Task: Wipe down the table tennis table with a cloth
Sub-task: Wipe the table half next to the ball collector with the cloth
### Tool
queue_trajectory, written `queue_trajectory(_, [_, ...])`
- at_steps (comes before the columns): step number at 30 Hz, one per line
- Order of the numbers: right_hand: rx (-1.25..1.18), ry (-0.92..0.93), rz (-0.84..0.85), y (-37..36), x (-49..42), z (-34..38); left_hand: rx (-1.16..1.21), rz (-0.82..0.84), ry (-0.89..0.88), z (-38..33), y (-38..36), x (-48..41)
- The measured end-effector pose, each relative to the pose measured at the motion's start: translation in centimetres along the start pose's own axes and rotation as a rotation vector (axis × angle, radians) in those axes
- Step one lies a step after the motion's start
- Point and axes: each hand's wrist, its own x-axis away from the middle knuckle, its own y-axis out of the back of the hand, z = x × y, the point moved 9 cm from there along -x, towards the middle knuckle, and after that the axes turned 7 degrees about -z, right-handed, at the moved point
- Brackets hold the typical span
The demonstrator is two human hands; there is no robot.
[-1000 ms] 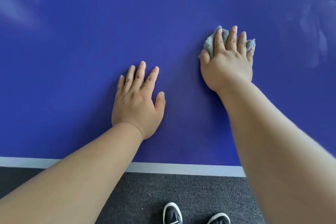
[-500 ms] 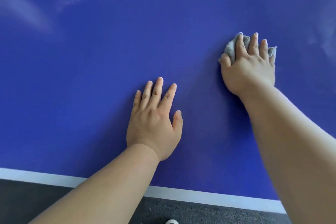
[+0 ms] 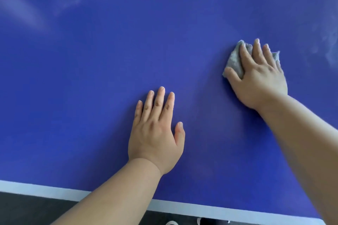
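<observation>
Blue table tennis tabletop (image 3: 109, 60) is filling nearly the whole view, its white edge line (image 3: 45, 189) running along the near side above a strip of dark floor (image 3: 27, 210). The right hand (image 3: 259, 78) is reaching well out over the surface and is grasping a bunched grey cloth (image 3: 234, 58). Its fingers (image 3: 247, 55) are bending over the wad and the thumb is hooking the near corner, so the cloth is lying pressed between palm and tabletop, likely to stop it slipping free during a stroke. The left hand (image 3: 155, 133) is lying flat nearer the edge, fingers (image 3: 159, 100) released and straight, holding nothing. It is probably taking the person's weight while they are leaning forward. Pale hazy smears (image 3: 23, 9) are showing toward the far left and far right, suggesting much surface is awaiting the cloth.
</observation>
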Motion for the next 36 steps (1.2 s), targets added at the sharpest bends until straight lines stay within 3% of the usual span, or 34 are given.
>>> queue_trajectory(2, [-0.005, -0.060, -0.014, -0.5, -4.3, 0.3, 0.006, -0.002, -0.005, -0.1, 0.1, 0.0])
queue_trajectory(6, [0.005, -0.001, -0.013, -1.5, -8.6, 2.5, -0.006, 0.000, -0.019, -0.3, 0.0, 0.3])
queue_trajectory(15, [-0.013, 0.105, -0.040, -1.7, -9.5, 3.1, -0.007, 0.017, -0.028, -0.5, 0.1, -0.2])
queue_trajectory(20, [-0.011, 0.105, -0.055, -1.7, -9.6, 3.2, 0.099, -0.017, -0.033, 0.6, 1.7, -9.1])
queue_trajectory(24, [-0.014, 0.143, -0.043, -1.9, -11.2, 3.2, 0.044, -0.037, -0.006, 2.7, 1.9, -18.0])
queue_trajectory(28, [-0.015, 0.139, 0.007, -1.6, -12.6, 3.7, -0.030, -0.078, 0.005, 3.4, 1.4, -19.6])
queue_trajectory(30, [-0.010, 0.241, 0.037, -1.5, -10.1, 5.4, -0.030, -0.087, 0.000, 3.4, 1.4, -19.5])
queue_trajectory(34, [-0.141, 0.643, 0.053, -1.7, 1.7, 10.7, -0.034, -0.078, -0.014, 3.2, 1.4, -19.7])
queue_trajectory(36, [-0.162, 0.663, 0.050, -1.7, 2.1, 10.0, -0.032, -0.079, -0.014, 3.1, 1.6, -19.6])
